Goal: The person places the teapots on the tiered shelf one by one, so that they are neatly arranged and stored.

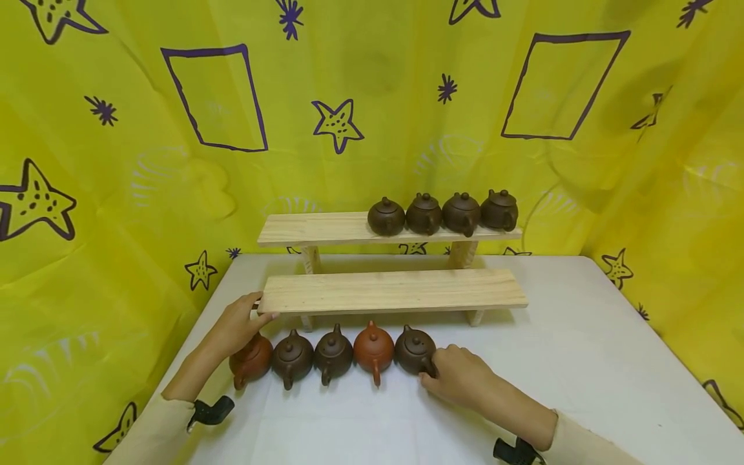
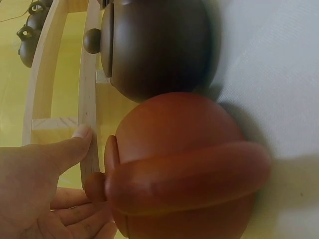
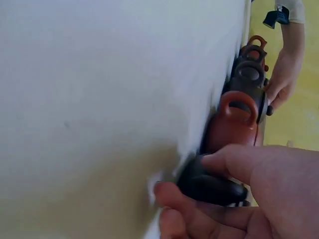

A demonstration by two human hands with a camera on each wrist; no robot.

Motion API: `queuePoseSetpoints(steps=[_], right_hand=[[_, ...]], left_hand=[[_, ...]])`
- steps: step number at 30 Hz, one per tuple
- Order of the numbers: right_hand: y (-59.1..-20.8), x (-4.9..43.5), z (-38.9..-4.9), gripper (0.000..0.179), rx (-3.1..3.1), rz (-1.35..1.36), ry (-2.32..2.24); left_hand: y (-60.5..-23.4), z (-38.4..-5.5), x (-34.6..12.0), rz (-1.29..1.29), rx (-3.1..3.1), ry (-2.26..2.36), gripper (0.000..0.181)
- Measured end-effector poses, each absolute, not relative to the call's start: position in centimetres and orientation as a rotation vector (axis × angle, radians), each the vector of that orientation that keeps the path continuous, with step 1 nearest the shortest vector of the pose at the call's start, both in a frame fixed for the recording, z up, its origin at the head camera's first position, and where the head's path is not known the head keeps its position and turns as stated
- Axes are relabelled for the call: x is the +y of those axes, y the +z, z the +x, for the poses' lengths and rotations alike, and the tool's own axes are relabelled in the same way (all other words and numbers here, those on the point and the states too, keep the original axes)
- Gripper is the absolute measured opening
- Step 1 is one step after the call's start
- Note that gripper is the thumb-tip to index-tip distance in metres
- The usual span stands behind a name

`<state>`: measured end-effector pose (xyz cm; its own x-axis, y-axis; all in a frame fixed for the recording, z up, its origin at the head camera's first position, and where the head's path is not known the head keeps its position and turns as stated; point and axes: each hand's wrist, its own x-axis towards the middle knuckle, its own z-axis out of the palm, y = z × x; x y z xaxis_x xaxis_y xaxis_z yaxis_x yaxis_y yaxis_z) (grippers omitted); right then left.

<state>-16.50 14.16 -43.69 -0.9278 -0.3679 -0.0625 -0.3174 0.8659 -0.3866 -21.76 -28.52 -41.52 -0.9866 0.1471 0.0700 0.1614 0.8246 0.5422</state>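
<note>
My right hand (image 1: 465, 378) holds the handle of a dark brown teapot (image 1: 415, 349), the rightmost in a row on the white table. In the right wrist view, thumb and fingers close around that dark handle (image 3: 212, 189). My left hand (image 1: 235, 326) grips the left end of the lower wooden shelf (image 1: 395, 292), thumb at its front edge. Below that hand stands a reddish-brown teapot (image 1: 254, 361), large in the left wrist view. Between the hands sit two dark teapots (image 1: 293, 357) (image 1: 334, 355) and an orange-red teapot (image 1: 374, 349), handles toward me.
Behind the lower shelf, a raised upper wooden shelf (image 1: 314, 227) carries several dark teapots (image 1: 423, 214) on its right half. A white table (image 1: 581, 361) holds everything. Yellow cloth (image 1: 395, 71) with drawn stars hangs at the back and both sides.
</note>
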Motion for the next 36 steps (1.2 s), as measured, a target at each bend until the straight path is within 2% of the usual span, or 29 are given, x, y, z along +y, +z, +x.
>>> queuePoseSetpoints(steps=[17,36], right_hand=[[-45.3,14.8,-15.8,0.04,2.865,-0.691,-0.785],[-41.7,14.9,-15.9,0.041,2.898,-0.777,-0.861]], left_hand=[[-41.7,-21.8,-28.6,-0.222,-2.988,-0.89,0.066],[-41.9,-21.9,-28.6,-0.258,-2.96,-0.869,0.064]])
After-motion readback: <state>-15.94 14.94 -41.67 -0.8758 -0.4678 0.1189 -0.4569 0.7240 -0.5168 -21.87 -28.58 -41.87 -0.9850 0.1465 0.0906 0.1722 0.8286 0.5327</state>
